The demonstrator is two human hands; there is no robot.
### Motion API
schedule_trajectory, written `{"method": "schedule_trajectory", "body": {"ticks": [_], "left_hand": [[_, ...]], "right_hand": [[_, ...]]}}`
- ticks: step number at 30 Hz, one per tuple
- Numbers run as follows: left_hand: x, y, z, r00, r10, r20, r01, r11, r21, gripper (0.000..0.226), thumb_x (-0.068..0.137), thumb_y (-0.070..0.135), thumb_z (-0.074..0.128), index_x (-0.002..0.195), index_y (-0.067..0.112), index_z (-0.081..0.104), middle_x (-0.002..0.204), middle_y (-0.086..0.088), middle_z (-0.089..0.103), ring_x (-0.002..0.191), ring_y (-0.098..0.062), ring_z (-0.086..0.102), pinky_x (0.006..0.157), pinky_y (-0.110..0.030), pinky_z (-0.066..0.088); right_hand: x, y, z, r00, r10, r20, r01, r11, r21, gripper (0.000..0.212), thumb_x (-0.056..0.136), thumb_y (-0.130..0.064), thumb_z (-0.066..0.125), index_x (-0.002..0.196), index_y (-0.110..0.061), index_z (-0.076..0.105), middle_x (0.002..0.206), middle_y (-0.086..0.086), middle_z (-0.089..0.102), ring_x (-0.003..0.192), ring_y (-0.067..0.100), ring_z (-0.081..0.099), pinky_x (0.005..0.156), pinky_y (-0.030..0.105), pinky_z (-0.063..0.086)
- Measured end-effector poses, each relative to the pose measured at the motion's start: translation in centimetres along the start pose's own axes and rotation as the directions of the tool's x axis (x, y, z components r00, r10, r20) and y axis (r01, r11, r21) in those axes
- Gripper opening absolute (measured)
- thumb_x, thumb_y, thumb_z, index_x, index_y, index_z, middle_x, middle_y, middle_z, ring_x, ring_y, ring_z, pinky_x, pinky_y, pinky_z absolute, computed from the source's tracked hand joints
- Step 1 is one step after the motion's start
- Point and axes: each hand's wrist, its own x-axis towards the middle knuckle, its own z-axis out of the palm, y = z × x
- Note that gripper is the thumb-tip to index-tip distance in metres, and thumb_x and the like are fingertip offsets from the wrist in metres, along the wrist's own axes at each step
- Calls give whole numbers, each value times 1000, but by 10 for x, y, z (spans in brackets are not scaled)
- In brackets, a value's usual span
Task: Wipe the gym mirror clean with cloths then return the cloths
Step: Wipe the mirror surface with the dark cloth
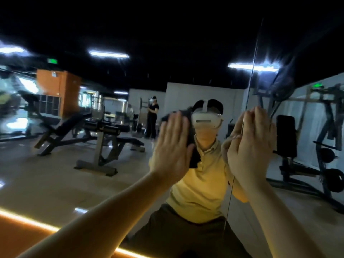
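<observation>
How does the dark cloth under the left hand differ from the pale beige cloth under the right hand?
The dark cloth is near black; the pale beige cloth is light. The dark cloth hangs below the left hand; the pale one shows just an edge beside the right hand. Both press on the mirror.

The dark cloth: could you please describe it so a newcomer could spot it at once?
Find the big mirror, then its vertical seam. Left of it, the left hand presses the dark cloth flat on the glass. The pale cloth under the right hand sits at the seam; this one is near black.
</observation>
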Motion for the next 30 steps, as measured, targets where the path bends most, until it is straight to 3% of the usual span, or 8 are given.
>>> {"method": "schedule_trajectory", "body": {"ticks": [3, 9, 12, 15, 22, 25, 27, 30], "left_hand": [[-4, -40, -6, 988, 149, 39, -152, 982, 114, 67, 112, 44, 18, 165, 7, 1, 174, -17, 2, 162, -30, -4, 132, -51, 6], [-2, -48, -13, 923, -366, -115, 359, 930, -81, 66, 112, 35, 21, 167, 5, 1, 175, -16, -3, 163, -28, -6, 132, -50, 3], [-12, 11, 5, 1000, -11, -24, 9, 997, -75, 66, 110, 32, 25, 167, 9, 1, 174, -13, -6, 163, -28, -7, 132, -52, 6], [-20, -5, 7, 934, 351, 70, -355, 932, 65, 64, 111, 35, 28, 166, 9, 9, 174, -16, 6, 162, -30, 1, 131, -50, 9], [-19, -40, -4, 937, -323, -133, 317, 946, -61, 67, 112, 37, 26, 167, 3, 7, 174, -20, 3, 163, -32, -1, 132, -53, 6], [-32, 1, 11, 994, 112, -3, -112, 993, -20, 67, 113, 40, 22, 167, 8, 0, 175, -16, -1, 163, -30, -3, 132, -48, -3], [-39, -4, 12, 899, 419, 129, -431, 899, 84, 66, 113, 46, 14, 167, 12, 0, 173, -14, -4, 162, -28, -5, 131, -45, -8], [-15, -46, -2, 905, 406, 125, -421, 895, 149, 73, 111, 55, 16, 168, 15, -4, 173, -14, -3, 162, -27, -10, 132, -47, -4]], "right_hand": [[-2, 3, 4, 1000, 0, -20, 0, 1000, 9, 63, 97, -19, 31, 157, 2, 38, 170, 20, 24, 160, 34, 16, 130, 55, 9], [-2, 4, 9, 999, 7, -39, -6, 999, 31, 62, 98, -18, 33, 158, 1, 37, 170, 18, 24, 160, 32, 14, 130, 53, 7], [-2, 4, 10, 999, 13, -41, -11, 999, 42, 64, 97, -20, 30, 158, 0, 36, 170, 17, 23, 160, 31, 14, 130, 53, 7], [-4, 12, 11, 999, -27, -42, 28, 999, 39, 63, 98, -20, 31, 159, -2, 36, 171, 15, 22, 161, 29, 14, 130, 53, 9], [-4, 17, 17, 998, -29, -64, 35, 995, 90, 58, 104, -18, 33, 160, -5, 33, 172, 13, 21, 161, 25, 11, 130, 53, 9], [-5, 20, 15, 998, -30, -61, 37, 992, 118, 55, 107, -20, 31, 160, -5, 35, 171, 12, 22, 161, 24, 12, 130, 52, 9], [-7, 24, 12, 996, -68, -50, 73, 990, 117, 55, 108, -23, 29, 160, -6, 34, 171, 12, 21, 161, 23, 12, 130, 52, 11], [-7, 30, 10, 992, -111, -56, 117, 985, 128, 56, 110, -28, 26, 160, -5, 34, 171, 12, 22, 161, 24, 13, 129, 56, 15]]}}
